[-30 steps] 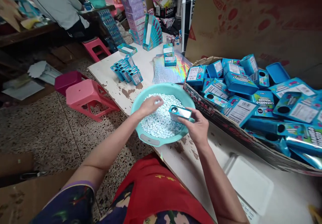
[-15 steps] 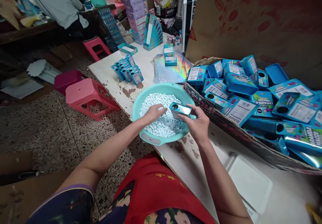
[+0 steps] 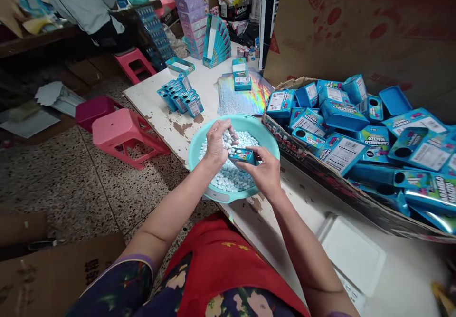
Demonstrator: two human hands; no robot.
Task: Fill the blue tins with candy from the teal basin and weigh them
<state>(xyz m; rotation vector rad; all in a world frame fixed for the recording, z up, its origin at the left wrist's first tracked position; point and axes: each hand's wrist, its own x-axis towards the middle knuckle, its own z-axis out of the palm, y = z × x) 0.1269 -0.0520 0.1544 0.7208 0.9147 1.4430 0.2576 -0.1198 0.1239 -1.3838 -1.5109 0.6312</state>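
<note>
Newly loaded, the left hand [image 3: 215,144] is cupping small white pellets [image 3: 227,138] at the blue rectangular box [image 3: 243,156] the right hand [image 3: 266,169] is gripping.

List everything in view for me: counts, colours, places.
Bowl: one, teal, on table
Sweets: many, white, mostly in bowl
Held box: one, blue, over bowl
Carton: one, dark, right
Boxes in carton: many, blue, heaped
Small boxes: several, blue, table's left
Shiny sheets: unclear, silver, behind bowl
Scale: one, white, lower right
Box stack: one, purple and pink, back
Box fan: one, blue, beside stack
Table: one, white, centre
Stools: three, pinkish, left
Other person: one, grey top, upper left
Cardboard panel: one, brown, upper right
Left hand: one, bare, holding sweets
Right hand: one, bare, gripping held box
</note>
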